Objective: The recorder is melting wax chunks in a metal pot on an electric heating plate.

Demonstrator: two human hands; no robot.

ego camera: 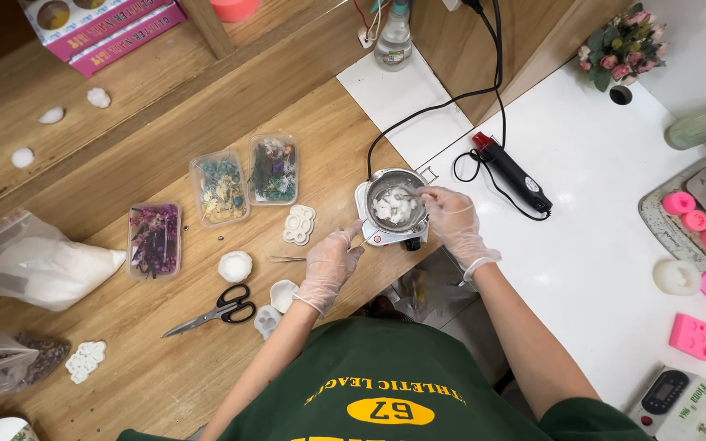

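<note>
Gloved hands, left (330, 263) open by tweezers (288, 260), right (449, 214) pinching stirrer in pot (396, 204).

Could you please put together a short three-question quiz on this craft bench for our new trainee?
1. True or false: the metal pot holds white chunks.
2. Which hand is at the pot's rim: A left hand, B right hand?
3. What lies nearest the scissors: A the black heat gun, B a small white mould?

Key: 1 true; 2 B; 3 B.
</note>
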